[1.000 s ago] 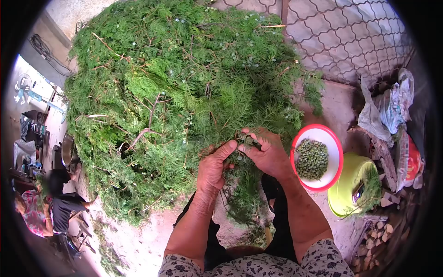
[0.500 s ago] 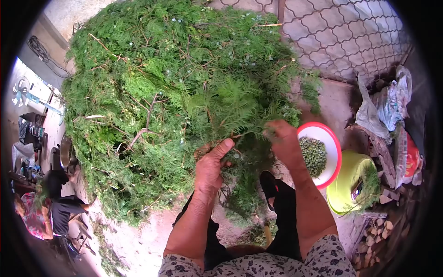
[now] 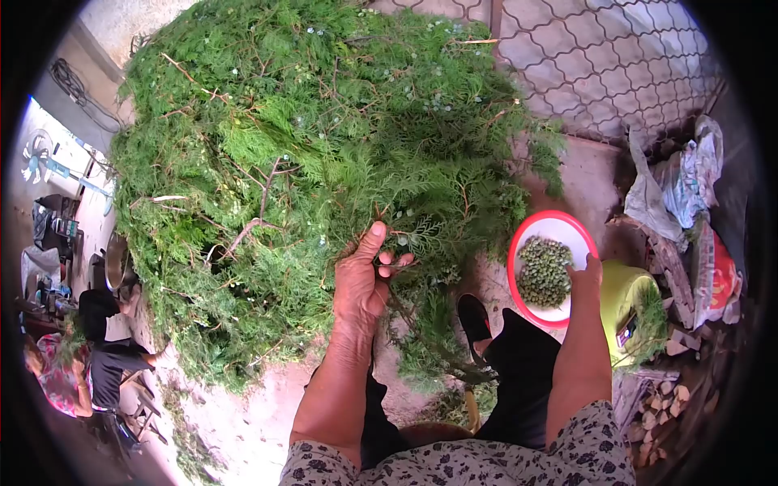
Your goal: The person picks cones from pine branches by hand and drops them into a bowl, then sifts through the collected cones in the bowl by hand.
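My left hand (image 3: 365, 271) is closed around the stem of a green cypress sprig (image 3: 417, 231), thumb uppermost, in front of a big heap of cypress branches (image 3: 267, 162). Small pale cones dot the foliage. Off to the right, my right hand (image 3: 585, 279) is over the near right side of a white basin with a red rim (image 3: 512, 271). Inside the basin lies a pile of small green cones (image 3: 545, 271). The fingers of this hand are mostly hidden behind its back, so whether they hold anything does not show.
A yellow-green tub (image 3: 628, 300) with sprigs on it stands right of the basin. Further right are plastic sacks (image 3: 689, 182) and split firewood (image 3: 660, 413). Wire mesh (image 3: 600, 65) stands behind. Another person (image 3: 61, 373) sits at far left, near a fan (image 3: 40, 158).
My right hand has left the sprig and moved right, over the basin. The basin has shifted slightly left. My left hand still grips its sprig, a little higher.
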